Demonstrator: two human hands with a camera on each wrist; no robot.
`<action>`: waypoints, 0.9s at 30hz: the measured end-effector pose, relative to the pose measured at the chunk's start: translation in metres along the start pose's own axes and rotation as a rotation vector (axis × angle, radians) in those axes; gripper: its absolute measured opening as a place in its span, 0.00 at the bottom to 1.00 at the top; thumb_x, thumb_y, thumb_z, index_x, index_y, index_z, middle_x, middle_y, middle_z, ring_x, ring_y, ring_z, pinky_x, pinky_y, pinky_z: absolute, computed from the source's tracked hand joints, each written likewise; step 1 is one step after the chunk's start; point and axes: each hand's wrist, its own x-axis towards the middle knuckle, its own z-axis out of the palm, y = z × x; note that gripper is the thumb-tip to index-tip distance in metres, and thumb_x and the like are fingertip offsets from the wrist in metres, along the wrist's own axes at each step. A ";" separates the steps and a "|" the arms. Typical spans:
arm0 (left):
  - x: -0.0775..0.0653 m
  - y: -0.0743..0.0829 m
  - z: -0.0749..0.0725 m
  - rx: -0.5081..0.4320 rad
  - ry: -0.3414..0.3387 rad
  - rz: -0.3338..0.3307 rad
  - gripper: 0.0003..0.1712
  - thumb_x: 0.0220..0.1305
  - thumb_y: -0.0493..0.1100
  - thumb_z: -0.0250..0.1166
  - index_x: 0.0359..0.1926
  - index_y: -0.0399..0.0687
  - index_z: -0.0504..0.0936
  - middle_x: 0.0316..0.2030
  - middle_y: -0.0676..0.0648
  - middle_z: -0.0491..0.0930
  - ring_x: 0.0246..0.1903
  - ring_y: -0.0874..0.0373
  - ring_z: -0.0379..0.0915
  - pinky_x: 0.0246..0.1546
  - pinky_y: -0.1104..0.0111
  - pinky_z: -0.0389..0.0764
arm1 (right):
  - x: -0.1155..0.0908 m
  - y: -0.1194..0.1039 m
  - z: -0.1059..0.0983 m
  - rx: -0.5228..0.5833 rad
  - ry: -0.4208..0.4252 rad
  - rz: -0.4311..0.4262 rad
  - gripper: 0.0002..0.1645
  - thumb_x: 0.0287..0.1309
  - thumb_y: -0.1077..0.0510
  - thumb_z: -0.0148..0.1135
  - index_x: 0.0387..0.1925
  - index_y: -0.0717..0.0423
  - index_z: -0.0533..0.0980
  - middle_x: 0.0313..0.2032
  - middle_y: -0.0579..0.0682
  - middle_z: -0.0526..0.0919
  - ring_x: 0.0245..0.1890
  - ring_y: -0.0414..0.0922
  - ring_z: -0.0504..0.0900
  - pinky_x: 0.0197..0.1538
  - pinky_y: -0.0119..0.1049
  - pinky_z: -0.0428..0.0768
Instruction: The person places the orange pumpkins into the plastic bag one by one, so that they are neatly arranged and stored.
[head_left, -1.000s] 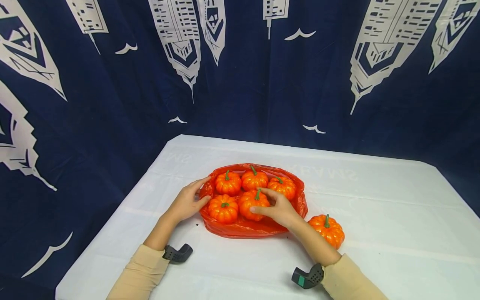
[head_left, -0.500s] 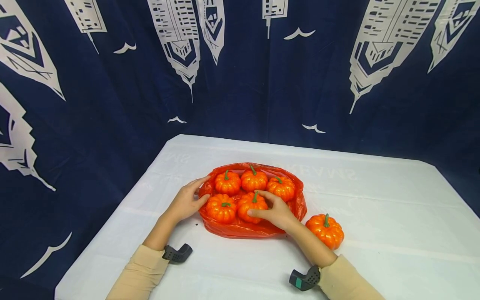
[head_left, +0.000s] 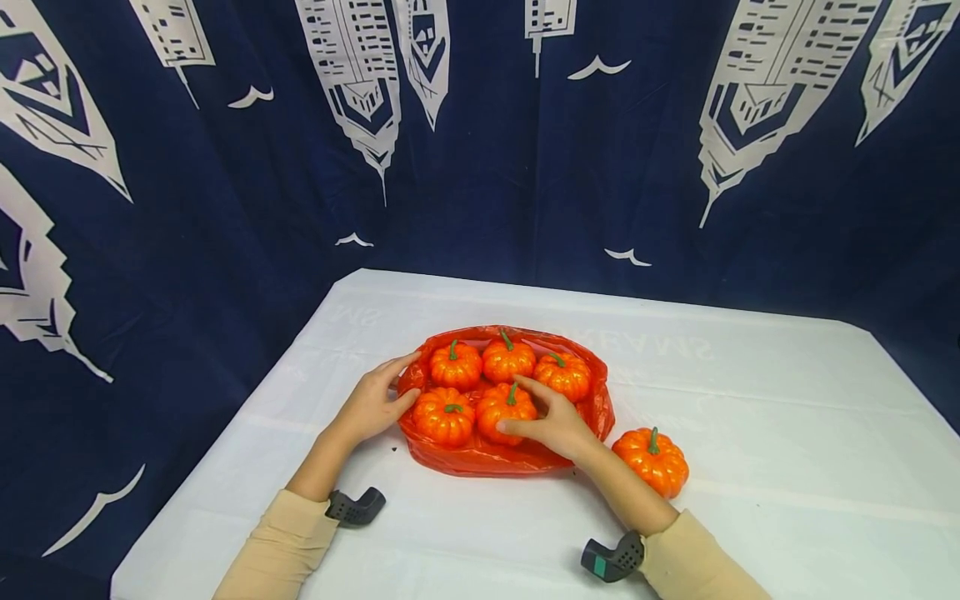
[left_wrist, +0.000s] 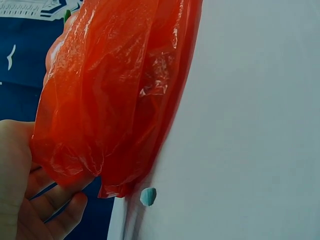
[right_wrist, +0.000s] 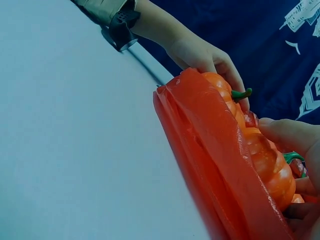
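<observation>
A red plastic bag (head_left: 480, 463) lies with its mouth spread wide on the table, several small orange pumpkins with green stems inside. My left hand (head_left: 372, 406) holds the bag's left side; in the left wrist view its fingers (left_wrist: 62, 197) are partly behind the red plastic (left_wrist: 110, 100). With thumb and fingers around it, my right hand (head_left: 558, 422) grips the front middle pumpkin (head_left: 491, 410). Directly left of that one sits another pumpkin (head_left: 442, 421). In the right wrist view the gripped pumpkin (right_wrist: 267, 160) stands behind the bag's near wall (right_wrist: 200, 130).
Outside the bag, beside my right forearm, one more pumpkin (head_left: 651, 467) rests on the white-covered table (head_left: 750, 450). Three pumpkins, among them the middle one (head_left: 508, 362), line the back of the bag. A dark blue printed curtain (head_left: 480, 208) hangs behind the table.
The gripped pumpkin has shifted slightly toward me and left, along with my right hand. The front left pumpkin has turned a little, its stem now pointing right. My left hand stays put.
</observation>
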 end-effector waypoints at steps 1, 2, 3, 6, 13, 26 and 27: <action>0.000 0.000 0.000 -0.001 0.000 0.000 0.33 0.62 0.37 0.65 0.67 0.38 0.69 0.61 0.37 0.73 0.42 0.46 0.79 0.47 0.53 0.80 | -0.001 -0.001 -0.001 -0.002 0.001 0.001 0.49 0.48 0.46 0.75 0.70 0.52 0.66 0.65 0.57 0.69 0.64 0.57 0.68 0.64 0.53 0.68; 0.000 0.000 0.000 -0.002 0.000 0.001 0.33 0.62 0.37 0.65 0.67 0.38 0.69 0.62 0.37 0.72 0.42 0.45 0.79 0.47 0.53 0.80 | -0.001 -0.002 -0.003 -0.004 0.002 -0.003 0.48 0.49 0.46 0.75 0.70 0.53 0.66 0.65 0.57 0.70 0.65 0.56 0.68 0.64 0.52 0.68; 0.000 0.000 0.000 -0.001 -0.001 0.003 0.33 0.62 0.37 0.65 0.67 0.38 0.69 0.62 0.37 0.72 0.43 0.45 0.79 0.47 0.54 0.80 | -0.002 -0.002 -0.004 -0.007 0.003 -0.009 0.47 0.49 0.46 0.75 0.69 0.54 0.67 0.65 0.57 0.70 0.64 0.56 0.69 0.63 0.51 0.69; 0.001 0.000 0.001 0.000 -0.002 0.007 0.33 0.61 0.36 0.65 0.67 0.38 0.69 0.61 0.36 0.72 0.43 0.45 0.79 0.47 0.54 0.80 | -0.005 -0.006 -0.010 0.000 -0.003 -0.029 0.45 0.51 0.47 0.74 0.68 0.57 0.67 0.65 0.55 0.71 0.64 0.56 0.69 0.63 0.49 0.69; 0.001 -0.001 0.002 0.011 -0.002 0.011 0.34 0.61 0.36 0.65 0.68 0.38 0.68 0.62 0.36 0.72 0.43 0.45 0.79 0.47 0.53 0.80 | -0.018 -0.016 -0.032 0.071 -0.021 -0.044 0.42 0.55 0.51 0.71 0.68 0.60 0.67 0.65 0.58 0.71 0.65 0.56 0.69 0.62 0.48 0.71; -0.001 -0.004 0.004 0.020 0.031 0.056 0.33 0.59 0.36 0.65 0.66 0.36 0.70 0.59 0.35 0.74 0.41 0.45 0.79 0.44 0.52 0.81 | -0.050 -0.017 -0.073 0.107 0.055 -0.121 0.39 0.59 0.53 0.68 0.67 0.63 0.66 0.63 0.60 0.73 0.63 0.55 0.71 0.60 0.34 0.71; -0.001 -0.004 0.004 0.022 0.027 0.049 0.33 0.59 0.36 0.65 0.66 0.36 0.70 0.59 0.35 0.74 0.41 0.45 0.79 0.44 0.52 0.81 | -0.052 -0.017 -0.076 0.102 0.059 -0.124 0.38 0.60 0.53 0.68 0.68 0.63 0.65 0.62 0.61 0.73 0.63 0.56 0.71 0.59 0.31 0.72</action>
